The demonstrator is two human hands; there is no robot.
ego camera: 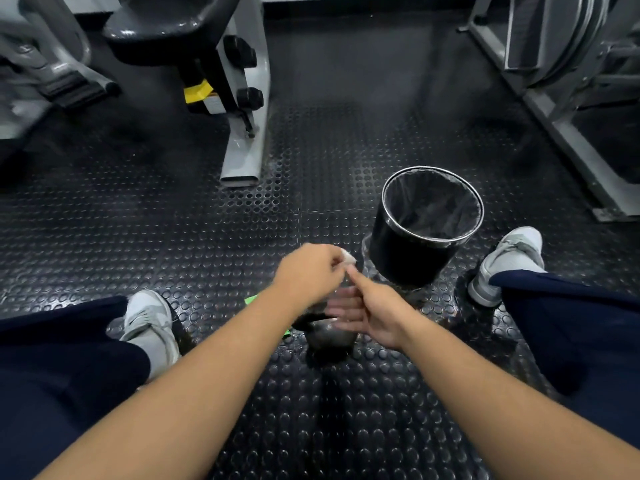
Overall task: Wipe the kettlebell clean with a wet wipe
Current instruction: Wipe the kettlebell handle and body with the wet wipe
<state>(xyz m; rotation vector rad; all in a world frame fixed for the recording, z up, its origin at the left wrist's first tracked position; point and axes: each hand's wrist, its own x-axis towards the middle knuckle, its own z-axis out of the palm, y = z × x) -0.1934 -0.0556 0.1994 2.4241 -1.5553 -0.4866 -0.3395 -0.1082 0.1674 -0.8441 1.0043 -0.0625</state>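
Both hands met just above the kettlebell [329,336], which sat on the floor beneath them. The left hand [308,271] pinched a white wet wipe [349,256]. The right hand [374,313] lay relaxed, its thumb raised toward the wipe, perhaps touching it. A black bin [429,216] stood beyond the right hand.

Dim overhead light, sheen on studded floor [145,216], motion-blurred hands, wide-angle bending at edges
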